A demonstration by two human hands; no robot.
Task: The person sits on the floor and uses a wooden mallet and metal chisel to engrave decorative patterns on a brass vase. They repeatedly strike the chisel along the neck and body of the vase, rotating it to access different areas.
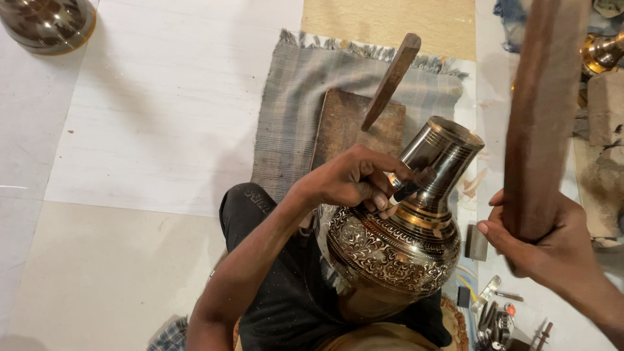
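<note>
Left hand pinches thin engraving chisel, tip against shoulder of engraved brass vase. Vase lies tilted in lap, neck pointing up-right, floral band carved around belly. Right hand fingers wrapped tight around raised wooden mallet, blurred, clear of vase. Wooden board on grey woven mat behind, wooden stick leaning on it. Small tools on floor at right. Second metal pot top left.
</note>
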